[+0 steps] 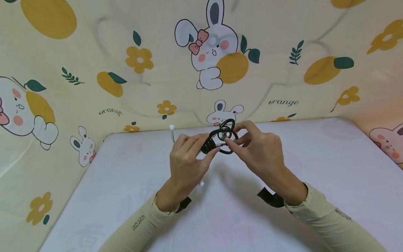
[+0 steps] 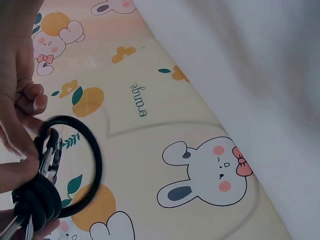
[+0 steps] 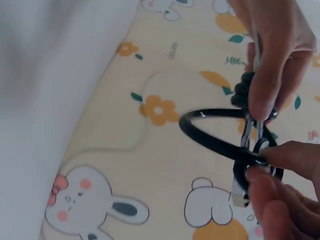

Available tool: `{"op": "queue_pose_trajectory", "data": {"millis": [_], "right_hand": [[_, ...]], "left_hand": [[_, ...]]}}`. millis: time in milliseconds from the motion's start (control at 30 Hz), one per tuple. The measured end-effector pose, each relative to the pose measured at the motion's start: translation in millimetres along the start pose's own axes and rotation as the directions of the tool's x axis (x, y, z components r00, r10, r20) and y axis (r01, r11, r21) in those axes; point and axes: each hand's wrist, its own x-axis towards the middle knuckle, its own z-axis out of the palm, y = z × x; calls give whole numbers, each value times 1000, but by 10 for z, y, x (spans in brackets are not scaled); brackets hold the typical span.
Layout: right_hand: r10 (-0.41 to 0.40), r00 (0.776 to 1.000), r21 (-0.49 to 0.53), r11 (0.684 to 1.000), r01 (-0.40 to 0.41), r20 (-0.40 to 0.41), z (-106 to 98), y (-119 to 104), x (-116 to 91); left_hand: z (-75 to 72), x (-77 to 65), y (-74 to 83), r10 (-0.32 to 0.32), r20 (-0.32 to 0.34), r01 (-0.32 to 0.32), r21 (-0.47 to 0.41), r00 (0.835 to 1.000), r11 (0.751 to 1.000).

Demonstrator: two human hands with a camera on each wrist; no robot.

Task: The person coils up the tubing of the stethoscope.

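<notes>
A stethoscope is held up over the table between both hands, its black tubing (image 1: 207, 145) wound in a tight coil round the metal ear tubes. My left hand (image 1: 189, 154) grips that coil between thumb and fingers. White ear tips (image 1: 171, 127) stick out past the left hand, one above it and one below. With thumb and fingertips, my right hand (image 1: 262, 147) pinches the tubing by the round metal chest piece. A loose loop of tubing (image 2: 97, 160) bows outward in the left wrist view. In the right wrist view, the loop (image 3: 215, 140) crosses the metal parts (image 3: 247, 132).
The white-covered table (image 1: 126, 196) spreads beneath the hands. Behind it and at its sides hangs a cream cloth (image 1: 151, 87) printed with rabbits, oranges and flowers. A black piece (image 1: 270, 197) shows under each wrist, at the sleeve ends.
</notes>
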Motion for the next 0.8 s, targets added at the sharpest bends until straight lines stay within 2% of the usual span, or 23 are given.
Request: {"op": "queue_pose_trajectory", "data": {"millis": [200,333,400,600,800], "right_hand": [[-129,990,-142,983,120,-59,19,111,23],[-196,978,-167,969,181,-76,65,165,34],[-190,980,-157,971,179,-62,88,175,38],[-96,995,-89,991,98,24,119,173,25],[-92,995,-97,991,96,46,137,172,18]], "left_hand": [[11,-3,13,42,-1,-42,-23,999,999],[11,1,-6,24,-4,-24,-36,1000,999],[6,2,-18,11,-3,-11,-42,1000,999],[10,6,-25,-1,5,1,-51,1000,999],[-5,20,-31,-3,8,3,-42,1000,999]]}}
